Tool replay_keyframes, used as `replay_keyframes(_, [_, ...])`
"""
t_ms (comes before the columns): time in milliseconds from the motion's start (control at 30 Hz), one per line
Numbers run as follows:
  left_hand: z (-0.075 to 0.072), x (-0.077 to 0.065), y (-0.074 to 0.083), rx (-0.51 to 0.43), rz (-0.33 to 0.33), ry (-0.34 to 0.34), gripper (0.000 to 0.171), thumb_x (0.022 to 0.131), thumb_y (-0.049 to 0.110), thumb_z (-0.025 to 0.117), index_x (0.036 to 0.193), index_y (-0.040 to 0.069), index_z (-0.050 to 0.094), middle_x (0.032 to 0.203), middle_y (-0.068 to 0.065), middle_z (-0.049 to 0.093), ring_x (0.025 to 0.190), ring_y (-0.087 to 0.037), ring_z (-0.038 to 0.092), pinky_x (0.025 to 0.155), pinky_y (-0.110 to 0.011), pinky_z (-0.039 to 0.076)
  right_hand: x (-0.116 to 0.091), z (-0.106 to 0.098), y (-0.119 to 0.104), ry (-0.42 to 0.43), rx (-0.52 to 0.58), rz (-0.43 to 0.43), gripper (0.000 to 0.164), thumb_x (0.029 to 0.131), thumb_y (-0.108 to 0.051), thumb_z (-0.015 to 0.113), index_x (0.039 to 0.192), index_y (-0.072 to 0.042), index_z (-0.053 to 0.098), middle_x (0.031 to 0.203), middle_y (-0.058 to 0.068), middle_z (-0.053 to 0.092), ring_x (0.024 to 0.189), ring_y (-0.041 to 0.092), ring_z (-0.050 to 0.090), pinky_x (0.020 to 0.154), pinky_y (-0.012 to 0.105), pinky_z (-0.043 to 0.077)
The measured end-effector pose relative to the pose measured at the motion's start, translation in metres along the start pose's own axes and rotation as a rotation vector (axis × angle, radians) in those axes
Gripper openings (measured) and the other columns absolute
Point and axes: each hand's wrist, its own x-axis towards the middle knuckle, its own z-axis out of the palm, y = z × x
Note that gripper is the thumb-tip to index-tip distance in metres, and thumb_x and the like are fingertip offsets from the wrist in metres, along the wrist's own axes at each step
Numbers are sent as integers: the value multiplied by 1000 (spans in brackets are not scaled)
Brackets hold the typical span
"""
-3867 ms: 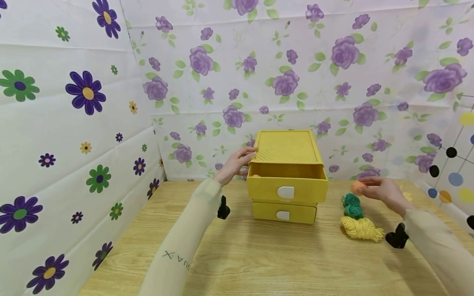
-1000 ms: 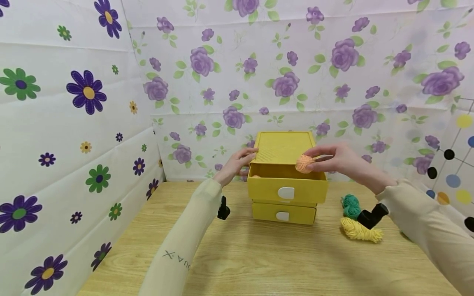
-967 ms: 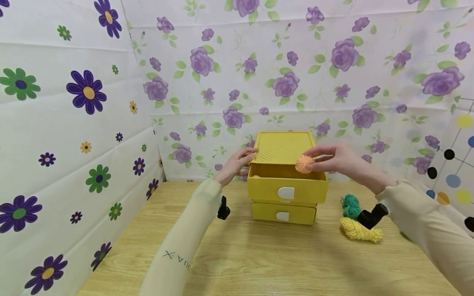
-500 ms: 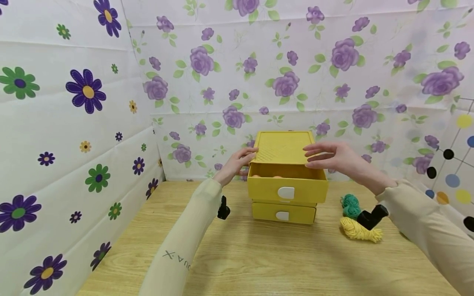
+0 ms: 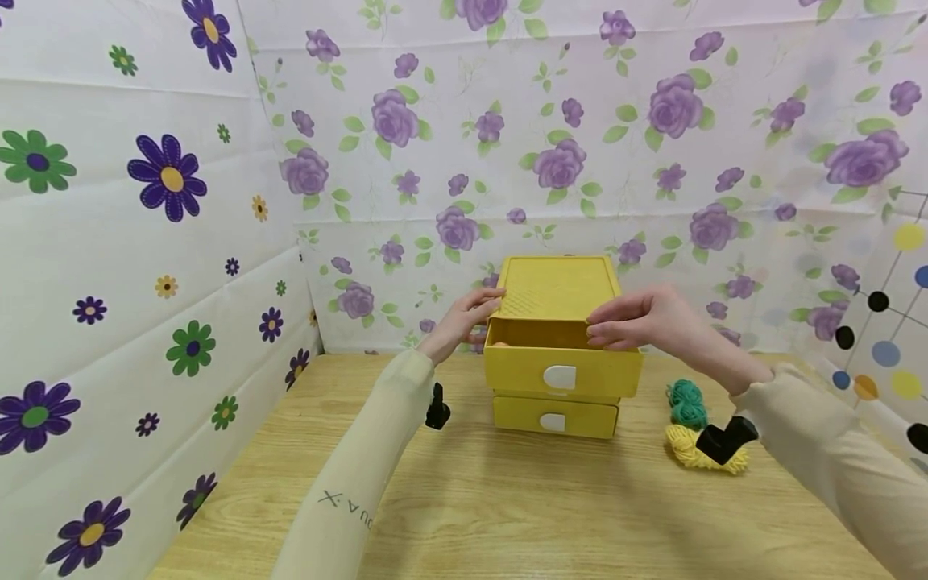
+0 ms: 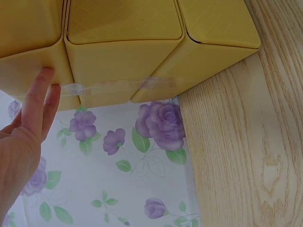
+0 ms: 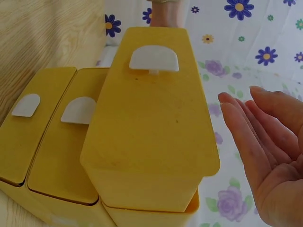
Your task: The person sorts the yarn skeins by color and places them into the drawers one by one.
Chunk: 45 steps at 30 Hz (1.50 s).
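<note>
Yellow drawer unit (image 5: 558, 282): on wood tbl. (image 5: 507, 515), top drawer (image 5: 518, 370) pulled out.
Orange ball (image 5: 501, 345): partly vis. inside top drawer, L end.
L hand (image 5: 460, 325): fingers near-straight, tips touching unit's L side.
R hand (image 5: 650, 320): at drawer's R end, fingers loosely bent, slight gaps betw. tips.
Green skein (image 5: 686, 403), yellow skein (image 5: 685, 445): on tbl., R of unit, close tog.

White sheeting with purple roses (image 5: 500, 189) backs a pale wood-grain tabletop (image 5: 449, 507); white daisy-printed sheeting (image 5: 138, 258) hangs left, dotted white sheeting (image 5: 888, 318) right.
</note>
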Motion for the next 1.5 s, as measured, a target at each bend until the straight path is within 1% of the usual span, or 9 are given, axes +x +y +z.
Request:
replay_keyframes(133, [-3, 8, -13, 4, 11, 31, 42, 96, 31, 45, 136, 16, 42, 129, -6, 43, 103, -28, 49, 80, -48, 43, -2, 6, -1, -22, -31, 12, 30, 84, -12, 65, 104, 11, 62, 92, 19, 65, 84, 33, 62, 69, 41, 49])
replay_keyframes(267, [-3, 11, -18, 25, 24, 47, 42, 95, 34, 46, 134, 18, 44, 126, -3, 45, 102, -26, 50, 78, -45, 45, -5, 11, 0, -30, -82, 14, 28, 85, -13, 65, 103, 8, 64, 90, 17, 65, 82, 31, 63, 68, 40, 50])
replay_keyframes(500, [-4, 12, -19, 21, 26, 43, 43, 95, 35, 47, 134, 18, 44, 127, -3, 44, 102, -27, 50, 78, -45, 45, -11, 22, 6, -33, -161, -7, 25, 85, -9, 65, 101, 9, 65, 88, 14, 66, 80, 30, 63, 66, 38, 50])
replay_keyframes(667, [-4, 12, -18, 24, 25, 42, 43, 95, 36, 47, 134, 18, 44, 127, -3, 44, 103, -26, 50, 78, -44, 46, -14, 28, 12, -22, -210, -14, 20, 84, -6, 65, 98, 7, 67, 87, 13, 66, 78, 28, 64, 65, 34, 51])
replay_keyframes(833, [-3, 11, -18, 23, 23, 49, 43, 95, 36, 47, 134, 18, 45, 125, -2, 46, 102, -25, 51, 77, -44, 46, -16, 34, 17, -8, -252, 11, 20, 84, -8, 65, 100, 4, 68, 91, 13, 66, 77, 19, 64, 67, 31, 50])
replay_keyframes(1033, [-3, 11, -17, 31, 26, 44, 43, 95, 35, 47, 134, 18, 44, 125, -1, 46, 102, -25, 51, 77, -44, 46, -18, 43, 23, 45, -315, 35, 23, 83, -13, 67, 102, 0, 69, 87, 7, 67, 77, 16, 63, 67, 31, 50])
replay_keyframes(1133, [-3, 11, -17, 34, 26, 40, 43, 95, 35, 46, 134, 17, 44, 125, -1, 46, 103, -25, 50, 78, -45, 46, -17, 47, 27, 88, -318, 19, 22, 82, -13, 68, 100, 1, 69, 84, 6, 67, 75, 15, 63, 65, 30, 50])
replay_keyframes(1300, [-3, 11, -16, 31, 28, 38, 43, 95, 35, 46, 135, 17, 43, 126, -2, 45, 104, -26, 50, 78, -47, 45, -15, 52, 34, 143, -278, -44, 18, 82, -6, 67, 96, 4, 69, 84, 11, 67, 72, 17, 64, 63, 30, 51])
replay_keyframes(1500, [-3, 11, -16, 31, 25, 33, 43, 96, 35, 45, 134, 17, 43, 128, -3, 44, 104, -27, 49, 79, -48, 43, -13, 53, 38, 167, -225, -67, 15, 83, -3, 64, 95, 6, 69, 84, 13, 66, 75, 23, 64, 63, 31, 51])
